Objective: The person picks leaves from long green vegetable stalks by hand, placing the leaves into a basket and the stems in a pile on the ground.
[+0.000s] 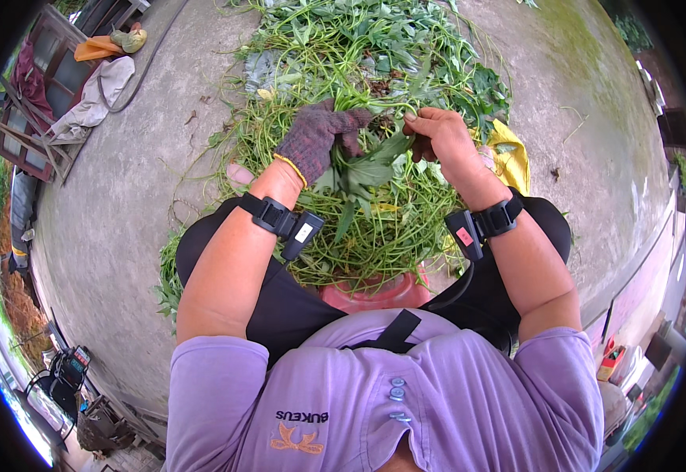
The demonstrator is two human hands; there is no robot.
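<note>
My left hand [323, 137], in a dark knitted glove with a yellow cuff, grips a bunch of leafy green stems [349, 100]. Large leaves [369, 168] of the bunch hang below the glove. My bare right hand [442, 137] pinches the bent end of a pale green stem [393, 105] between thumb and fingertips. Beneath both hands lies a tangled heap of cut green vines [372, 236], spread between my knees. More leafy vines [372, 26] are piled on the ground beyond my hands.
A pink plastic stool [378, 294] shows between my thighs. Some yellow cloth or sacking [509, 156] lies right of the heap. Concrete ground [124, 218] surrounds it. At the far left, old wooden window frames [44, 88] carry cloths, with a dark hose [153, 56] nearby.
</note>
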